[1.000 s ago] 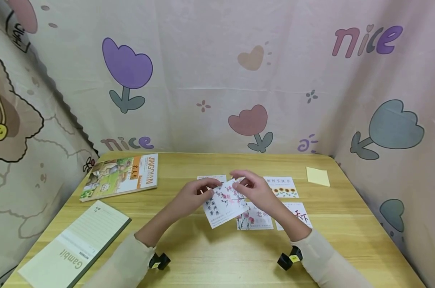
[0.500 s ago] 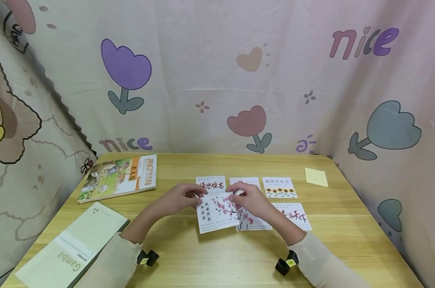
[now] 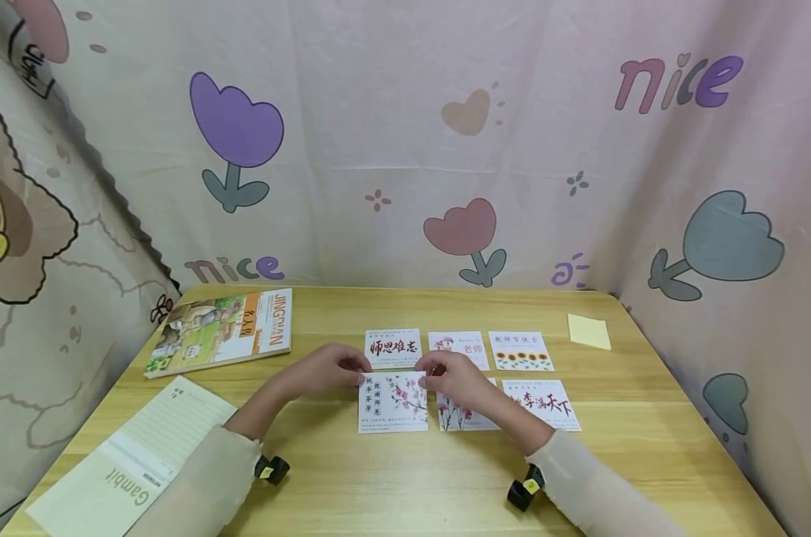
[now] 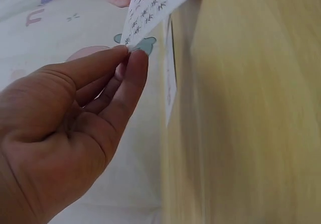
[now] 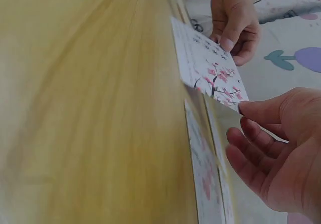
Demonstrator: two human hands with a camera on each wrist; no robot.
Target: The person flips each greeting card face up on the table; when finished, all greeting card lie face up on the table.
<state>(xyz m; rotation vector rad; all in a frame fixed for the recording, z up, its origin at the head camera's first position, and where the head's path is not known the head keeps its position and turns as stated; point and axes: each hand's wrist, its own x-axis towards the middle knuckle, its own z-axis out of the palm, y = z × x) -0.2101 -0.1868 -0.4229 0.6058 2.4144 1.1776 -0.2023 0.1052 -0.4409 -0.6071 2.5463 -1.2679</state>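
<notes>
A white card (image 3: 393, 404) with pink blossom branches and columns of dark characters is held between both hands, low over the table. My left hand (image 3: 331, 371) pinches its upper left corner between thumb and fingers; the left wrist view shows the pinch on the card's corner (image 4: 150, 13). At the upper right corner, my right hand (image 3: 455, 380) has thumb and index finger on the edge, its other fingers loosely bent in the right wrist view. In that view the card (image 5: 208, 68) tilts above the tabletop. A flower card (image 3: 460, 418) lies just right of it, partly behind my right wrist.
Behind lie a card with red characters (image 3: 393, 349), a flower card (image 3: 459, 345) and a sunflower card (image 3: 521, 351). Another red-lettered card (image 3: 546, 405) sits front right. A yellow sticky note (image 3: 589, 332) is far right; a book (image 3: 224, 332) and a notebook (image 3: 133, 455) are left.
Both hands have lowered the blossom card toward the table and slightly left. It has turned from slanted to square with the other cards, uncovering the red-lettered card behind it.
</notes>
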